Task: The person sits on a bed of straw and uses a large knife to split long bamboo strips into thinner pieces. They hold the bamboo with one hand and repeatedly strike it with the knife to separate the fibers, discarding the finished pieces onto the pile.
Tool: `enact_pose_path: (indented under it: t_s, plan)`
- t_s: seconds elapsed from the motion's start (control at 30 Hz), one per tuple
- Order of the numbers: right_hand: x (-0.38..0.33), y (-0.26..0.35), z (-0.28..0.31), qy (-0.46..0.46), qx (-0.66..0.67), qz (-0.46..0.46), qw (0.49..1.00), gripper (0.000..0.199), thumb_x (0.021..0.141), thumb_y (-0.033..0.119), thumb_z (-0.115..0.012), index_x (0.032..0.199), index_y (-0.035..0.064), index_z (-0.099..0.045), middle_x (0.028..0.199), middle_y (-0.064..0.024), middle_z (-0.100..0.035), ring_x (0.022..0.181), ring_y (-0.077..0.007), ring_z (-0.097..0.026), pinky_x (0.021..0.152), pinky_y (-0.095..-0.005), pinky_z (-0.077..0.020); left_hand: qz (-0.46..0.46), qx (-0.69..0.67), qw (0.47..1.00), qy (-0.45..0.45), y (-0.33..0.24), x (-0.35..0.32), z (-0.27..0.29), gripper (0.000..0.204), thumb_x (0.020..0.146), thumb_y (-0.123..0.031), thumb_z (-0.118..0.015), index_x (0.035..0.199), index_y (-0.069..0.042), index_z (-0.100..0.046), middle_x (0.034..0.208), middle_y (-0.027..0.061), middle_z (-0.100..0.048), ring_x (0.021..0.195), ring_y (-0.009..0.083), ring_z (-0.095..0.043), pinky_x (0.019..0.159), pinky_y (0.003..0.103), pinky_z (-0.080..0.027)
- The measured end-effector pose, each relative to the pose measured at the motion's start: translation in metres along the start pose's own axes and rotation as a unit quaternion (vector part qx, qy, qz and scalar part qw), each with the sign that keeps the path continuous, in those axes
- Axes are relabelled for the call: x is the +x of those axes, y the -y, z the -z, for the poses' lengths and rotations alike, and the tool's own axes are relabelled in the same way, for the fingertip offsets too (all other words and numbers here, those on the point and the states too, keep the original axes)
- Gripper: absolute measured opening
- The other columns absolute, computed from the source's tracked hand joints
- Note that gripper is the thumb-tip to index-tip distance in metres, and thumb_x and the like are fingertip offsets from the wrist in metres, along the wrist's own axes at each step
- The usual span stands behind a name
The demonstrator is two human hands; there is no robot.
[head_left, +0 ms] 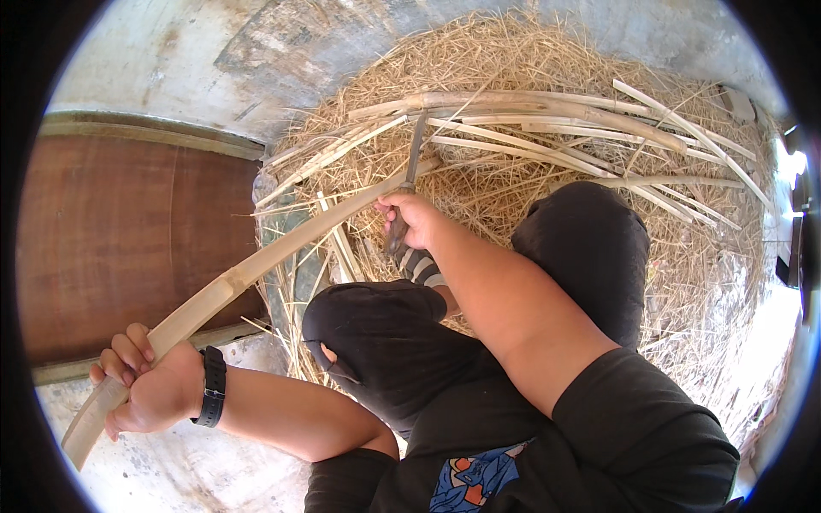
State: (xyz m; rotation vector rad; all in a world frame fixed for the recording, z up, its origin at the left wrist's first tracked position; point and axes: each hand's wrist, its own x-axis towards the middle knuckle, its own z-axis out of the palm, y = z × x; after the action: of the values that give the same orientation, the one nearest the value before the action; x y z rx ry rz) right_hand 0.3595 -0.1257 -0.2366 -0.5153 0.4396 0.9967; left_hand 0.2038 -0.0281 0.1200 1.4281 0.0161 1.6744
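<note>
Bracing the long bamboo strip over the knees, the left hand wraps its near end while the right hand clenches a knife (blade against the strip's far end), above 1 straw heap.

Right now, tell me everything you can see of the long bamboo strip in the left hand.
The bamboo strip is long, flat and pale tan, with a node ridge partway along. It runs diagonally from the lower left up toward the straw pile. The left hand grips it near its lower end. The right hand holds a knife whose blade meets the strip's far end, above the knees.
</note>
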Motion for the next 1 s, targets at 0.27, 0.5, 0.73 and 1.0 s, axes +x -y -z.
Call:
enact_pose_path:
  t_s: [0.27,0.5,0.73,1.0]
  plan:
    - [0.004,0.008,0.001,0.001,-0.014,-0.010,1.000,0.007,0.092,0.012,-0.066,0.091,0.0060,-0.063,0.076,-0.0012,-0.061,0.060,-0.0123,-0.049,0.062,-0.0339,-0.0479,-0.010,0.024,1.000,-0.005,-0.005,-0.008,-0.018,0.076,0.095,-0.080,-0.032,0.092,-0.005,-0.044,0.066,0.0001,-0.032,0.053,0.0132,-0.026,0.048,0.027,-0.024]
    - [0.001,0.013,-0.007,-0.031,-0.023,-0.014,0.999,0.007,0.090,0.010,-0.066,0.090,0.0049,-0.061,0.073,-0.0024,-0.058,0.059,-0.0138,-0.049,0.061,-0.0338,-0.0472,-0.020,0.044,0.999,-0.014,-0.008,-0.013,-0.025,0.075,0.098,-0.077,-0.026,0.091,-0.005,-0.044,0.066,0.0001,-0.032,0.052,0.0131,-0.026,0.048,0.027,-0.024]
    - [0.002,0.015,-0.003,0.004,-0.004,0.007,1.000,0.012,0.091,0.008,-0.063,0.101,0.0015,-0.061,0.079,-0.0068,-0.062,0.056,-0.0155,-0.052,0.058,-0.0339,-0.0485,-0.005,0.026,1.000,0.008,-0.008,-0.009,-0.028,0.075,0.095,-0.079,-0.033,0.092,-0.005,-0.048,0.065,-0.0003,-0.034,0.052,0.0124,-0.026,0.047,0.027,-0.024]
    - [-0.020,0.053,0.042,-0.172,-0.517,0.076,0.835,0.017,0.091,0.013,-0.064,0.093,-0.0035,-0.067,0.078,-0.0153,-0.069,0.054,-0.0183,-0.060,0.051,-0.0322,-0.0505,0.064,-0.075,0.993,0.058,0.035,0.050,-0.012,0.079,0.088,-0.086,-0.040,0.088,-0.008,-0.050,0.064,-0.0009,-0.038,0.051,0.0118,-0.030,0.045,0.027,-0.025]
